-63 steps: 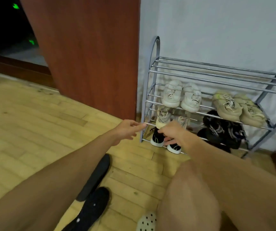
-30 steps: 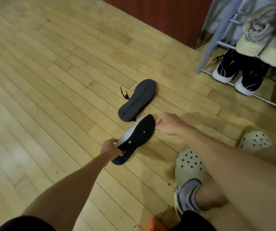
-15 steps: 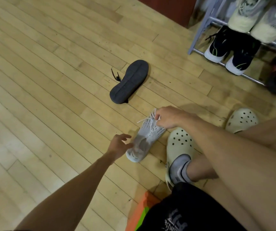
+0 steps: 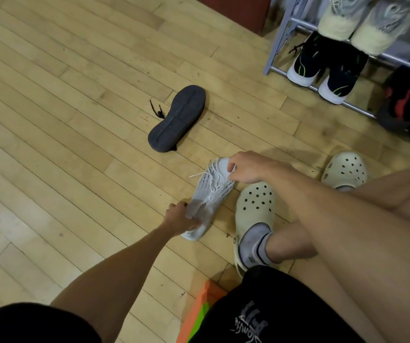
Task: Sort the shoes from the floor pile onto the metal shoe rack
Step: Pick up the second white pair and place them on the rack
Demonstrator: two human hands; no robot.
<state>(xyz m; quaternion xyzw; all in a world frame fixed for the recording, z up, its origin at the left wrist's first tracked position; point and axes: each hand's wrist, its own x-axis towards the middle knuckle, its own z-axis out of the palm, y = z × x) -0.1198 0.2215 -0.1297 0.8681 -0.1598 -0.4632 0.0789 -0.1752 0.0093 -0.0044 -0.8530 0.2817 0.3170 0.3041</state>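
While gripped at both ends, white perforated sneaker, laces loose

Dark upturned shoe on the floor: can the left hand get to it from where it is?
Probably yes. Bare floor lies between the left hand and the dark upturned shoe, but that hand now grips the white sneaker.

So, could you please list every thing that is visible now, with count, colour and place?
white sneaker: 1, white, floor, upright, both hands on it
dark shoe: 1, dark grey sole up, floor, beyond the sneaker
metal shoe rack: 1, silver, top right
black sneakers: 2, black and white, lowest shelf
cream shoes: 2, cream, shelf above
clogs: 2, cream, on the feet
left hand: 1, grips the sneaker's near end
right hand: 1, at the laces
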